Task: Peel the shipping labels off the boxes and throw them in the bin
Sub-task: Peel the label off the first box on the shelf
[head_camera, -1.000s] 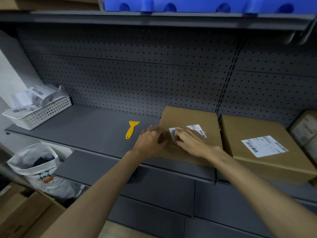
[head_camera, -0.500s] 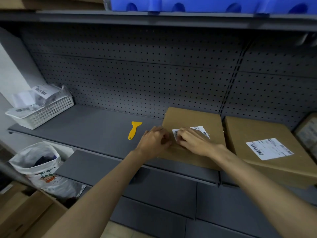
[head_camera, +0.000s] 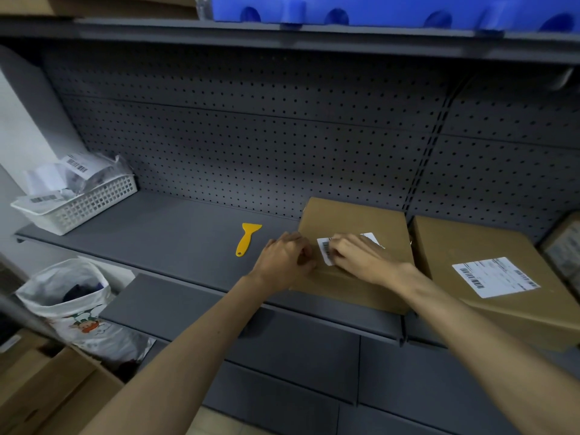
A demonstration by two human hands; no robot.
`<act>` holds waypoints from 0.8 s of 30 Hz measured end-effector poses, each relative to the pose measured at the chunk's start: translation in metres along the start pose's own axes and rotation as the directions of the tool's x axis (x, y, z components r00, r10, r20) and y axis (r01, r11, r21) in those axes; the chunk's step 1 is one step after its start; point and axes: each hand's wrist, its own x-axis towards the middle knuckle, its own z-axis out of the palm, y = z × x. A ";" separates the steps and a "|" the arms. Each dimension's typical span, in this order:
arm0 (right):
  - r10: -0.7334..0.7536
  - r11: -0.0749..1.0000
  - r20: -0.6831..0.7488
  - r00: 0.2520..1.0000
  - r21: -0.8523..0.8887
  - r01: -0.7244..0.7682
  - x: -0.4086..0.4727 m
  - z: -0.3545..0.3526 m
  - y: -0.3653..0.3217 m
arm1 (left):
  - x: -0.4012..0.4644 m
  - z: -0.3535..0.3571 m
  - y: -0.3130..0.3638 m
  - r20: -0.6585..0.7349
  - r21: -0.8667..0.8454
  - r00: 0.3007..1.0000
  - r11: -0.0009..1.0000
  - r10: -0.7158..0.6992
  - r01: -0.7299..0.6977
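Observation:
A brown cardboard box [head_camera: 354, 218] lies on the grey shelf [head_camera: 175, 227], with a white shipping label [head_camera: 324, 251] stuck on its top. My right hand [head_camera: 361, 257] lies over most of that label, its fingertips at the label's left edge. My left hand [head_camera: 287, 260] is curled against the box's left front corner, fingers touching the label's lower left corner. A second box [head_camera: 489, 277] to the right carries a full label [head_camera: 496, 276]. A white basket [head_camera: 78, 202] at the far left holds peeled labels.
A yellow plastic scraper [head_camera: 246, 239] lies on the shelf left of my hands. A white bag [head_camera: 62, 296] stands below the shelf at the left, with cardboard cartons [head_camera: 47, 390] beside it. Another labelled box [head_camera: 563, 246] shows at the right edge. A blue crate [head_camera: 376, 7] sits overhead.
Both hands stay at the label's left edge on the box, with only small finger shifts. The camera view has drifted slightly.

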 end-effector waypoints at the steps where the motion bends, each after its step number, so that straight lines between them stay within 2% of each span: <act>1: 0.014 1.000 -0.005 1.000 0.025 -0.014 0.000 0.001 0.003 | 0.000 0.000 0.000 0.005 -0.001 1.000 1.000 0.000 0.000; 6: -0.009 0.999 -0.010 1.000 0.037 0.009 -0.005 0.005 -0.001 | 0.001 0.000 0.001 0.010 0.002 1.000 1.000 0.006 -0.006; 15: -0.093 0.947 -0.025 0.995 -0.312 0.081 -0.006 0.013 -0.016 | 0.002 0.001 0.002 -0.003 0.043 1.000 0.999 0.015 -0.015; 19: -0.054 0.984 -0.022 0.998 -0.173 0.049 -0.007 0.005 -0.013 | 0.000 0.002 0.001 -0.022 0.032 1.000 0.999 0.015 -0.014; 24: 0.075 0.997 -0.019 0.997 0.035 -0.075 -0.005 0.004 -0.002 | 0.000 0.000 0.002 0.008 0.020 1.000 1.000 0.000 0.000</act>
